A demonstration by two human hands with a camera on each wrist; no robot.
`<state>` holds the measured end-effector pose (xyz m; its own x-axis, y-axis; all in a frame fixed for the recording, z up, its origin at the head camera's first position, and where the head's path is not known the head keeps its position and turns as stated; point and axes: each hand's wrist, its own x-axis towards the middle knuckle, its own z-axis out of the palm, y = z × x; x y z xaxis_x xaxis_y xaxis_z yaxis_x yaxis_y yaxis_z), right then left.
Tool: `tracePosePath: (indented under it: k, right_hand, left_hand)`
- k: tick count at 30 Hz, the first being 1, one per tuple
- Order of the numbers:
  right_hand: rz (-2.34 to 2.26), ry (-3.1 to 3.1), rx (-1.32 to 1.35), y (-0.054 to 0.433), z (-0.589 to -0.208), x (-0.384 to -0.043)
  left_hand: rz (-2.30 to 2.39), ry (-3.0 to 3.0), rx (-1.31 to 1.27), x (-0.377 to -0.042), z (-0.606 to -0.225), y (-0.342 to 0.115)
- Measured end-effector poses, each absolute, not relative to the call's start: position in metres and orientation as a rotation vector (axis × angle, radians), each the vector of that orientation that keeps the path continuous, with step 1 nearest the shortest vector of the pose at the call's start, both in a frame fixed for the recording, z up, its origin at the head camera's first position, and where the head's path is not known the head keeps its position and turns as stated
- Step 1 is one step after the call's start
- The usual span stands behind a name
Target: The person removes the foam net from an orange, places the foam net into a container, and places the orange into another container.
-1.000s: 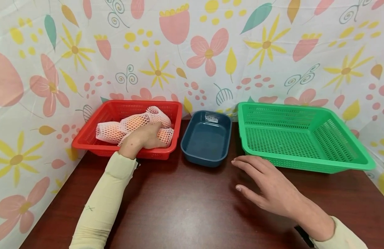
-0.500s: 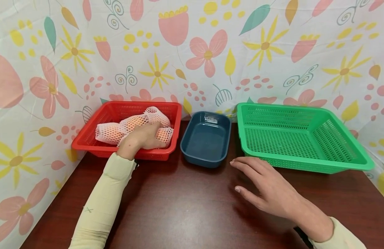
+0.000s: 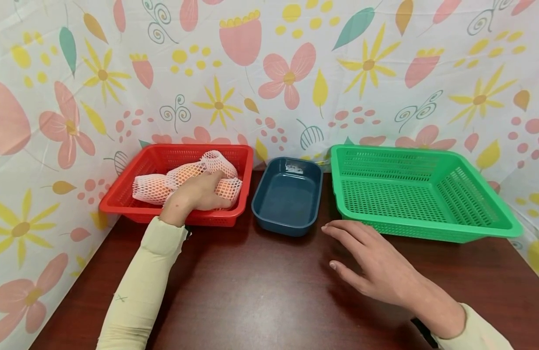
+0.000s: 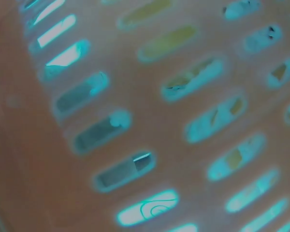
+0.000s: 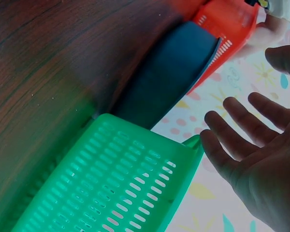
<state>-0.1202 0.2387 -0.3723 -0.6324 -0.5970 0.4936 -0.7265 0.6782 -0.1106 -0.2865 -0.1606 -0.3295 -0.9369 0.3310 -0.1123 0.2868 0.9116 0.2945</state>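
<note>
My left hand (image 3: 198,191) reaches into the red basket (image 3: 143,210) and grips a round orange fruit in a white foam net (image 3: 230,188) at the basket's right side. Thumb and forefinger lie on either side of it; the other fingers are hidden. More netted fruits (image 3: 153,188) lie left of and behind the hand. Slots of a basket wall fill the left wrist view, where no fruit shows. My right hand (image 3: 376,260) hovers over the table in front of the green basket (image 3: 409,226), fingers loosely spread and holding nothing. Its spread fingers also show in the right wrist view.
A dark blue rectangular dish (image 3: 288,194) stands between the red and green baskets. Behind them hangs a flower-printed cloth (image 3: 291,121), which also covers the left side. The brown wooden table (image 3: 256,296) stretches toward me.
The head view has shifted very slightly, so everything appears a few pixels to the left. Both hands keep nearly the same place and pose; the left stays on the netted fruit.
</note>
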Motion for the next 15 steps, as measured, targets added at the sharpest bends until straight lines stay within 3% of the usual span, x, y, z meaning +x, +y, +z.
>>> tracePosePath:
  k: [15]
  right_hand:
    - [0.429,-2.466,1.036,0.2375,-0.3736,-0.1196]
  left_hand:
    - [0.491,2.941,0.478,-0.2815,-0.3200,-0.1648]
